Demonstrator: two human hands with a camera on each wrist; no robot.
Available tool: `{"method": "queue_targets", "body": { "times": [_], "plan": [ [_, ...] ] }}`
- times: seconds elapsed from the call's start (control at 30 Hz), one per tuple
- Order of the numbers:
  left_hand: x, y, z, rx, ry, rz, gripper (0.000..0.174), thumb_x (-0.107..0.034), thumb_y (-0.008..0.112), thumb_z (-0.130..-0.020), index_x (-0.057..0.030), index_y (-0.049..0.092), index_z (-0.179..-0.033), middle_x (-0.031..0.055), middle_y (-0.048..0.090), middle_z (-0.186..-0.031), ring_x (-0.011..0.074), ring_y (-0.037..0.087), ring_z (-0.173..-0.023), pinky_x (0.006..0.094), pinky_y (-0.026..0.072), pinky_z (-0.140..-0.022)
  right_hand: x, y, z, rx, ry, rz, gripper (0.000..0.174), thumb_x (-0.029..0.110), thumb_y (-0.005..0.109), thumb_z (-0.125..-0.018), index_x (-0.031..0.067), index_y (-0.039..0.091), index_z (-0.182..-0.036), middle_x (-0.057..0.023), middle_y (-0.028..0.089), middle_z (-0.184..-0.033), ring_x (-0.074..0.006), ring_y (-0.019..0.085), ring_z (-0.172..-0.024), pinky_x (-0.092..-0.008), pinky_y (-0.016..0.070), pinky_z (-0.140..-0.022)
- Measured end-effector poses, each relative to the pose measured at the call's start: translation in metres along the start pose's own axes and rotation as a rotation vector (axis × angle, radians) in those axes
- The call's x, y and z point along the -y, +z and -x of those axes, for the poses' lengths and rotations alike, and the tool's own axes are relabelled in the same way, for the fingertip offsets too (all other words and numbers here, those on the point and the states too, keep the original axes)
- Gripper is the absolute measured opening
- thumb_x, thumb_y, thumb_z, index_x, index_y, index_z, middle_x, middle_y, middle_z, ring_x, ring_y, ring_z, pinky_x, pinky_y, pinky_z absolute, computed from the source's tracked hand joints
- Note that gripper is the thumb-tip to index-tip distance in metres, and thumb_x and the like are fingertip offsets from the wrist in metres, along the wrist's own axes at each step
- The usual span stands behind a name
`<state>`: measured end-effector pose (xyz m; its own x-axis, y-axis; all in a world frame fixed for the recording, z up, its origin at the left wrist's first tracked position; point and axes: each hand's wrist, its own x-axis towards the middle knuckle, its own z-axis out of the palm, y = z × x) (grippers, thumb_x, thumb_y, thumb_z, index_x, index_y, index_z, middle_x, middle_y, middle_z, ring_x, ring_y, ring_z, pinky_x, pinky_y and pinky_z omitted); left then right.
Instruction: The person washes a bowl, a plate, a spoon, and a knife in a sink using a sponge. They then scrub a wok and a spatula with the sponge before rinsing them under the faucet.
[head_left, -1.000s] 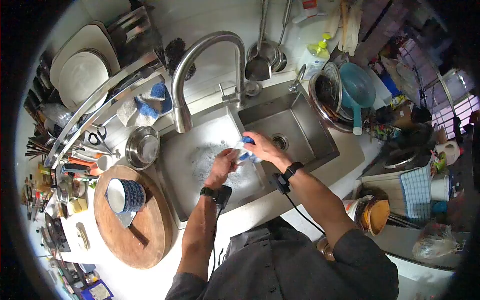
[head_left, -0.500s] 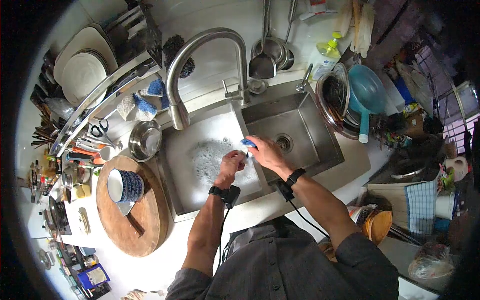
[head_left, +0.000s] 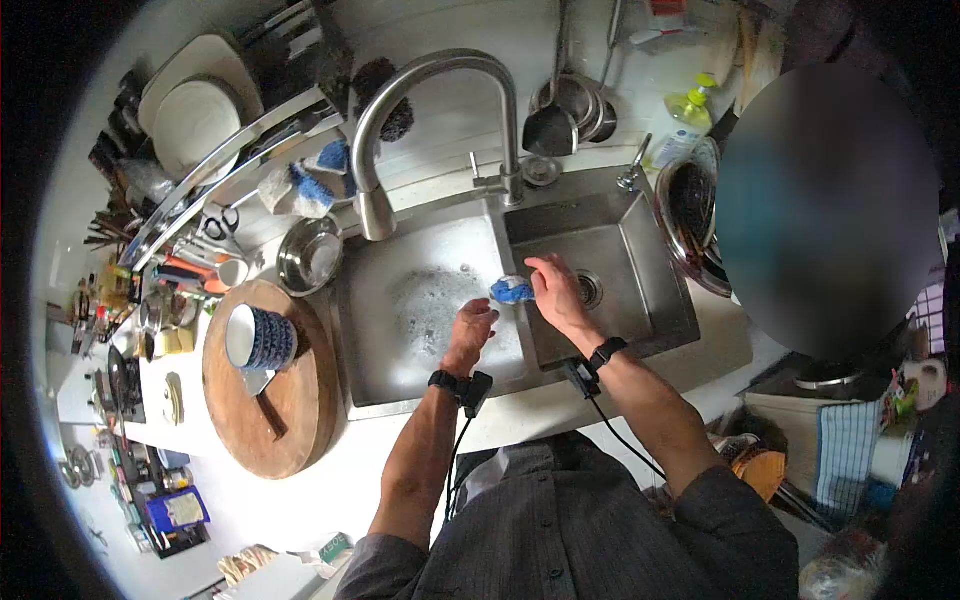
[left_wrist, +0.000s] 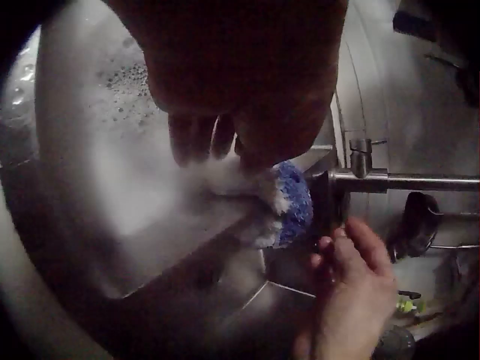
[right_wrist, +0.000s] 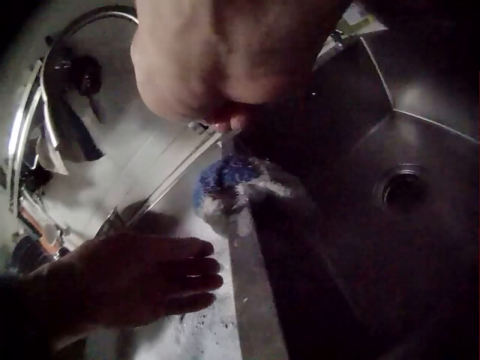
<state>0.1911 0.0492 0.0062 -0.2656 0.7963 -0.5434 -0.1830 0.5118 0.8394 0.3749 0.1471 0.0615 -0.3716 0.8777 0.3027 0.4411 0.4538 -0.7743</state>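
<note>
Blue-and-white tufted cloth (head_left: 513, 290) hangs from the pinched fingertips of my right hand (head_left: 562, 295), above the divider (head_left: 521, 335) of the stainless-steel double sink (head_left: 635, 280). Just beside it is my left hand (head_left: 471, 335), its fingers loosely extended over the white suds (head_left: 430, 300). The label on the clear soap bottle with a yellow-green pump (head_left: 678, 135) is too small to read; I can't make out the green-and-white carton's (head_left: 335, 550) lettering either.
</note>
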Motion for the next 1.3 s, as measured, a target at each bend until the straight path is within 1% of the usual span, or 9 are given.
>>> {"method": "queue_targets", "body": {
  "times": [0.13,0.23,0.43,0.57,0.6,0.67,0.83,1.07,1.3],
  "plan": [
    [-0.005,-0.016,0.019,-0.158,0.034,-0.168,0.017,-0.017,0.074,-0.081,-0.0007,0.069,-0.086,0.002,0.061,-0.069,0.0155,0.054,-0.063,0.0326,0.0433,-0.057,0.038,0.01,-0.001,0.134,-0.071,-0.089,0.019,0.009,0.062,-0.093,0.003,0.068,-0.109,-0.0125,0.068,-0.095,-0.0305,0.067,-0.088,-0.0399,0.053,-0.078],
    [-0.001,-0.038,0.026,-0.248,0.132,-0.142,0.012,-0.009,0.071,-0.073,-0.0025,0.062,-0.076,0.0013,0.058,-0.068,0.014,0.05,-0.062,0.0328,0.0411,-0.055,0.052,0.034,-0.008,0.489,0.082,-0.224,0.021,0.015,0.072,-0.088,0.0029,0.066,-0.104,-0.0079,0.064,-0.08,-0.0214,0.065,-0.077,-0.0373,0.052,-0.069],
    [-0.006,-0.079,0.054,-0.336,0.12,-0.243,0.011,-0.005,0.066,-0.066,-0.0042,0.057,-0.072,0.0024,0.054,-0.061,0.0135,0.05,-0.06,0.0334,0.0441,-0.057,0.083,0.076,0.016,0.533,-0.007,-0.068,0.016,0.009,0.064,-0.085,0.0062,0.059,-0.099,-0.0133,0.07,-0.086,-0.0382,0.067,-0.08,-0.0435,0.0518,-0.07],
    [0.011,-0.112,0.073,-0.189,0.134,-0.361,0.047,-0.008,0.076,-0.066,-0.0057,0.068,-0.112,0.0143,0.071,-0.108,0.0253,0.067,-0.107,0.0358,0.0532,-0.09,0.09,0.103,0.034,0.641,-0.265,0.143,0.044,0.004,0.066,-0.078,0.0108,0.065,-0.122,-0.0206,0.056,-0.136,-0.036,0.065,-0.112,-0.0448,0.054,-0.09],
    [0.023,-0.115,0.082,-0.196,0.29,-0.499,0.067,-0.01,0.08,-0.068,-0.0056,0.056,-0.13,0.0187,0.06,-0.127,0.0294,0.06,-0.119,0.0386,0.0509,-0.097,0.115,0.096,0.034,0.882,-0.18,0.374,0.063,0.008,0.069,-0.08,0.0162,0.056,-0.141,-0.0201,0.029,-0.16,-0.0433,0.052,-0.132,-0.0478,0.0495,-0.103],
    [0.038,-0.133,0.083,-0.085,0.306,-0.598,0.109,-0.019,0.088,-0.069,-0.0077,0.027,-0.158,0.0252,0.031,-0.159,0.0387,0.03,-0.148,0.0431,0.0347,-0.119,0.138,0.095,0.047,0.88,-0.219,0.457,0.066,0.012,0.072,-0.081,0.017,0.052,-0.144,-0.0197,0.027,-0.162,-0.0456,0.049,-0.133,-0.0485,0.0485,-0.104],
    [0.013,-0.162,0.159,-0.178,0.25,-0.29,0.099,-0.019,0.086,-0.072,-0.0069,0.034,-0.155,0.0239,0.045,-0.149,0.036,0.048,-0.136,0.0417,0.0453,-0.108,0.162,0.128,0.072,0.828,-0.241,0.405,0.072,0.011,0.073,-0.081,0.0141,0.045,-0.147,-0.0215,0.026,-0.161,-0.0486,0.041,-0.138,-0.0527,0.0459,-0.107],
    [0.038,-0.253,0.232,0.042,0.188,0.64,0.02,-0.016,0.07,-0.094,-0.0039,0.064,-0.109,0.0079,0.071,-0.101,0.0187,0.069,-0.093,0.0334,0.0564,-0.084,0.269,0.189,0.106,0.519,-0.389,-0.002,0.012,0.013,0.064,-0.09,0.0025,0.069,-0.094,-0.0155,0.071,-0.086,-0.0359,0.069,-0.082,-0.0444,0.0551,-0.073],
    [0.079,-0.377,0.359,-0.044,0.313,0.996,0.013,-0.013,0.063,-0.097,-0.0039,0.064,-0.106,0.0104,0.07,-0.099,0.0226,0.069,-0.092,0.0341,0.0564,-0.083,0.429,0.278,0.175,0.551,-0.702,-0.117,0.01,0.01,0.064,-0.09,0.0011,0.069,-0.091,-0.016,0.07,-0.081,-0.0341,0.07,-0.077,-0.0405,0.0542,-0.068]
  ]
}}
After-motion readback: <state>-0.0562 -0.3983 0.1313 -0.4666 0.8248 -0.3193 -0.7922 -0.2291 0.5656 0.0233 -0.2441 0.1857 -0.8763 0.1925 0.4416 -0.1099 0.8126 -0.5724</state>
